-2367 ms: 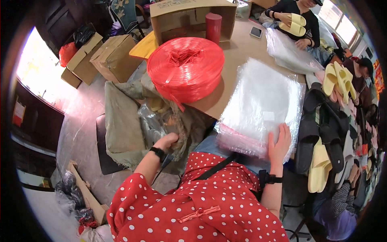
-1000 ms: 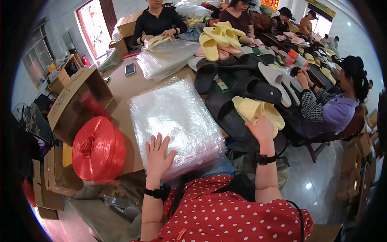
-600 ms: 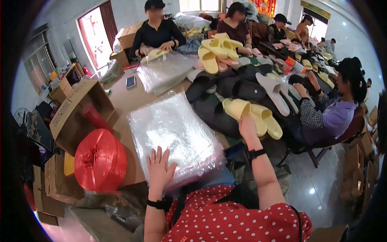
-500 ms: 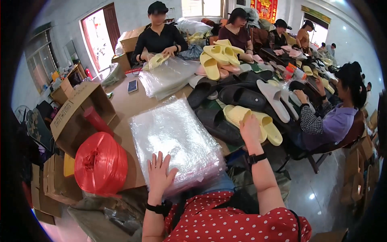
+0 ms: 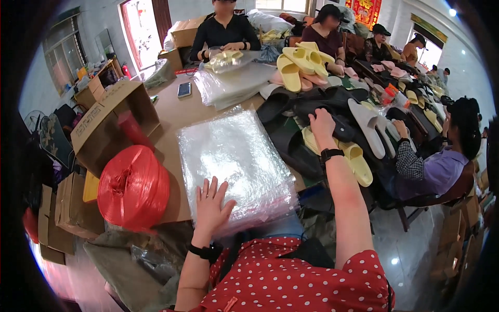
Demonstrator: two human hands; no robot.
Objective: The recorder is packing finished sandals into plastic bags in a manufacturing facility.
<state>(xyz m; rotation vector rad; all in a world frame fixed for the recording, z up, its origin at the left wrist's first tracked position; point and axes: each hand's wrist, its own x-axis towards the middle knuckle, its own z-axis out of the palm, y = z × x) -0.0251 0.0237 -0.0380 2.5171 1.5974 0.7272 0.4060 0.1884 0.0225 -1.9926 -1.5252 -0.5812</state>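
Observation:
My left hand (image 5: 212, 205) lies flat, fingers apart, on the near left part of a stack of clear plastic bags (image 5: 231, 148). My right hand (image 5: 323, 127) reaches into the slipper pile, its fingers bent over a black slipper (image 5: 343, 128) and gripping it; part of that slipper is hidden under the hand. Beneath my right wrist lie yellow slippers (image 5: 357, 165), partly covered by the arm. Another black slipper (image 5: 296, 151) rests between the bags and my right forearm. White slippers (image 5: 366, 127) lean to the right of my hand.
Left of the bags are a roll of red plastic twine (image 5: 136, 187) and an open cardboard box (image 5: 117, 122). A phone (image 5: 184, 90) lies farther back. Across the table a person (image 5: 228, 31) handles bagged yellow slippers; another in purple (image 5: 442, 169) sits at right.
My right hand has left the yellow slippers and moved farther away onto a black slipper. My left hand stays on the bags. The person opposite now has the yellow slippers in a clear bag.

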